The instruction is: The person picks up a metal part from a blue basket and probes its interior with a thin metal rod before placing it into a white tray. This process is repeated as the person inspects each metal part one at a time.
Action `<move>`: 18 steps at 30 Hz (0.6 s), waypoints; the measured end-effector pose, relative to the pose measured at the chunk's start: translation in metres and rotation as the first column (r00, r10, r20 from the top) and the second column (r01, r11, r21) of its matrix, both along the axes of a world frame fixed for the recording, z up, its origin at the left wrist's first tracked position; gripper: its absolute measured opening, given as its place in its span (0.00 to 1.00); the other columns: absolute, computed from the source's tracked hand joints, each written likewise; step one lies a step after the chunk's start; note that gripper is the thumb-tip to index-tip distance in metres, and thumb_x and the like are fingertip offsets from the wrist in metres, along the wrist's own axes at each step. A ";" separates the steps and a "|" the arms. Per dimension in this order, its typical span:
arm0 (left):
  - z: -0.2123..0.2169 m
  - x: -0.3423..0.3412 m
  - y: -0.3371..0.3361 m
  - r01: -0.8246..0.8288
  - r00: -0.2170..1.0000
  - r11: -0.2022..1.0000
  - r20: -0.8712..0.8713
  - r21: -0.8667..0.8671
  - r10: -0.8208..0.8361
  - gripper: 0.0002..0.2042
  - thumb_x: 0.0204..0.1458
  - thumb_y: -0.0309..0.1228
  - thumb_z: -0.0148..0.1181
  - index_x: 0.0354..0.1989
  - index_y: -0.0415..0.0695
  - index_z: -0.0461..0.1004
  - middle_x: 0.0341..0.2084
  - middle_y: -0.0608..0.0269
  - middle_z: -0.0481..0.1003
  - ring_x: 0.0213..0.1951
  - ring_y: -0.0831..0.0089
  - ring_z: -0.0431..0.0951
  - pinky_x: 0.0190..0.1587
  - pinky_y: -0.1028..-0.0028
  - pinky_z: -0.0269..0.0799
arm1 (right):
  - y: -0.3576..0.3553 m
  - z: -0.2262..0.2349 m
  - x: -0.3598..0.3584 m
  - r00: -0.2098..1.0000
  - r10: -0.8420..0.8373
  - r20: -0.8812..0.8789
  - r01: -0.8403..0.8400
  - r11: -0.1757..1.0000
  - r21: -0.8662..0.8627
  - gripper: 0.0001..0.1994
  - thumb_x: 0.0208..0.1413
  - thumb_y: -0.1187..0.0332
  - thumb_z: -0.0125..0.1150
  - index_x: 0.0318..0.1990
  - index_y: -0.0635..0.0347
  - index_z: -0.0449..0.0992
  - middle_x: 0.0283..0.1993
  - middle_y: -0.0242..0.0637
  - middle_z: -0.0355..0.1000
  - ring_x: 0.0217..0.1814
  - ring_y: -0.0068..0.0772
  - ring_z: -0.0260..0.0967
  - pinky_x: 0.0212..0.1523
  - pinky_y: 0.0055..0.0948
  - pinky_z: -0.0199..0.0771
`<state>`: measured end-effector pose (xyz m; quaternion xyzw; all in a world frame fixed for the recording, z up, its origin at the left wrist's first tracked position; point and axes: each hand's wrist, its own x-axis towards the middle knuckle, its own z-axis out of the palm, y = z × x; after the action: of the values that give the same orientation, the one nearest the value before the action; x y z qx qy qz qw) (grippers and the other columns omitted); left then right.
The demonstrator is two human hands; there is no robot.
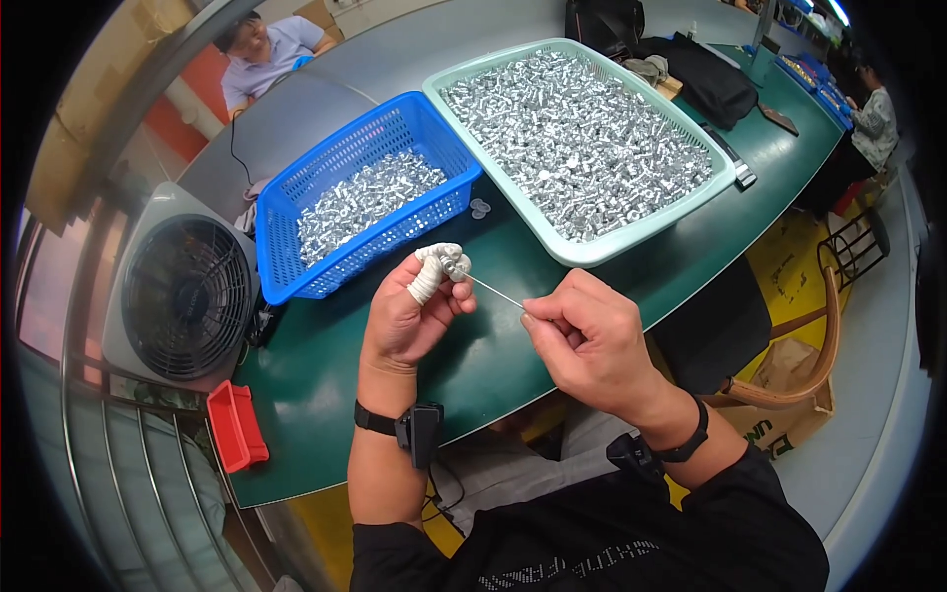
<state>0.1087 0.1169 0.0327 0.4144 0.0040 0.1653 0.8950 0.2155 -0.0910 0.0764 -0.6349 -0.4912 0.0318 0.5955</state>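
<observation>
My left hand (414, 311), with white tape or finger covers on the thumb and fingertips, pinches a small silvery metal part (451, 264). Closed round the near end of a thin metal rod (496, 292) is my right hand (592, 335). The rod's far tip meets the small part at my left fingertips; whether it sits inside cannot be made out. Both hands are above the green table, in front of a blue perforated basket (370, 237) partly filled with similar metal parts. To its right, a pale green basket (582, 255) is heaped with many more.
A grey fan (182, 286) stands at the left, beside a small red tray (237, 426) on the green table's (306, 424) edge. A few small discs (479, 208) lie by the blue basket. Black bags (700, 84) lie at the back right. Another person (266, 59) sits beyond the partition.
</observation>
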 end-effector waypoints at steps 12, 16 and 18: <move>0.004 0.001 -0.008 -0.191 0.967 0.897 -0.083 0.398 0.243 0.08 0.62 0.24 0.54 0.48 0.39 0.73 0.41 0.58 0.75 0.39 0.70 0.77 0.43 0.68 0.77 | -0.003 -0.004 0.006 0.993 0.014 0.116 -0.002 0.995 -0.102 0.03 0.53 0.81 0.63 0.35 0.69 0.78 0.26 0.30 0.65 0.21 0.16 0.61 0.19 0.19 0.58; 0.003 0.001 -0.007 -0.204 0.979 0.952 0.075 0.227 0.192 0.09 0.62 0.23 0.54 0.49 0.38 0.73 0.42 0.58 0.75 0.40 0.69 0.77 0.43 0.68 0.77 | -0.001 -0.003 0.008 0.591 0.126 -0.797 -0.265 0.963 -0.044 0.04 0.56 0.79 0.61 0.38 0.70 0.78 0.27 0.27 0.65 0.21 0.15 0.60 0.18 0.17 0.55; 0.002 0.001 -0.007 -0.214 0.977 0.949 0.075 0.232 0.202 0.09 0.62 0.23 0.53 0.49 0.38 0.73 0.42 0.58 0.75 0.40 0.69 0.77 0.43 0.68 0.77 | 0.000 -0.019 0.011 0.241 0.258 -0.936 -0.334 0.927 0.169 0.05 0.57 0.78 0.61 0.39 0.70 0.78 0.27 0.25 0.67 0.22 0.13 0.60 0.18 0.15 0.54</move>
<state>0.1096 0.1099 0.0349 0.5119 0.0053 0.2683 0.8160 0.2263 -0.0911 0.0571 -0.4082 -0.1557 0.5254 0.7301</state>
